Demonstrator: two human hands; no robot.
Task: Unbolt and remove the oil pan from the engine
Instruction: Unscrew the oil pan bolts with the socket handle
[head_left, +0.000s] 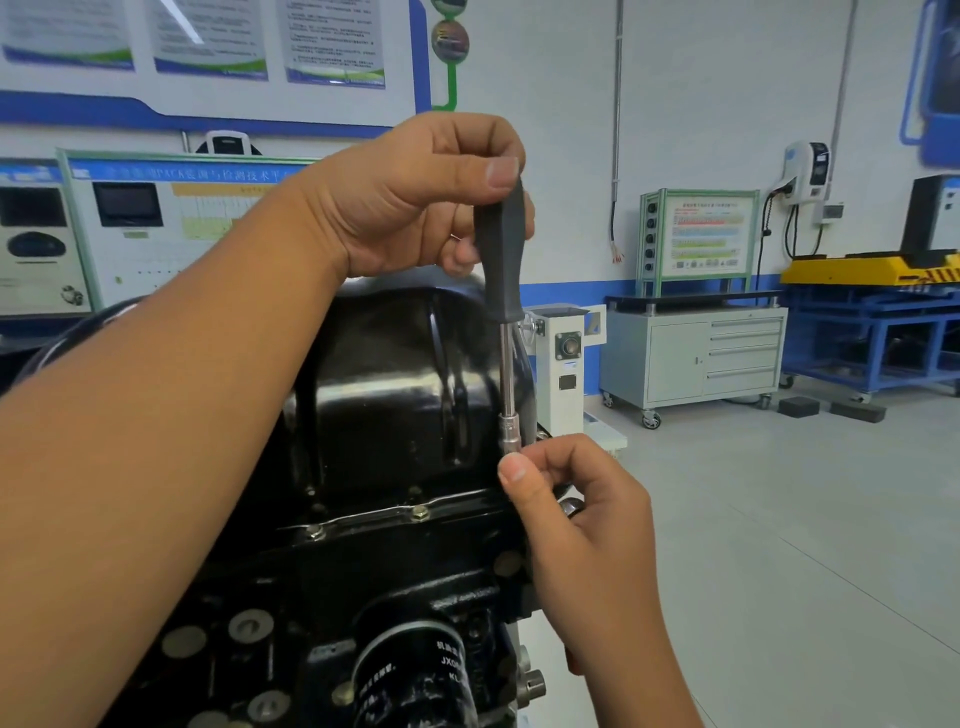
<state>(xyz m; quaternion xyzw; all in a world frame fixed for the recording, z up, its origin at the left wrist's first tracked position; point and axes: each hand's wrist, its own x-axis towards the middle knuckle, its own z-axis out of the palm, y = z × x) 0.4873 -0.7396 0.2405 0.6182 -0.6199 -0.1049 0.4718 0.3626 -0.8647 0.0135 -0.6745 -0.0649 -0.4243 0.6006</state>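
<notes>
Right, the engine (322, 597) fills the lower frame, turned sump-up, and the black oil pan (384, 395) sits on top of it, flange seated, with two bolts (420, 514) showing in the near edge. So the pan is going nowhere yet. Upright along its right side stands the nut driver (506, 291), dark handle high, steel shaft running down to a socket (508, 431) at the flange corner. The left hand (410, 202) comes across from the left and curls round the handle top, thumb pressed on its face. Lower down, the right hand (566, 499) pinches at the socket's base with thumb and forefinger; whether a bolt is under those fingertips is hard to say, they cover it. The trick here, one judges: keep the shaft straight above the bolt, let the lower hand steady the socket square on the head, press down lightly, and twist from the top without tilting or rounding.
</notes>
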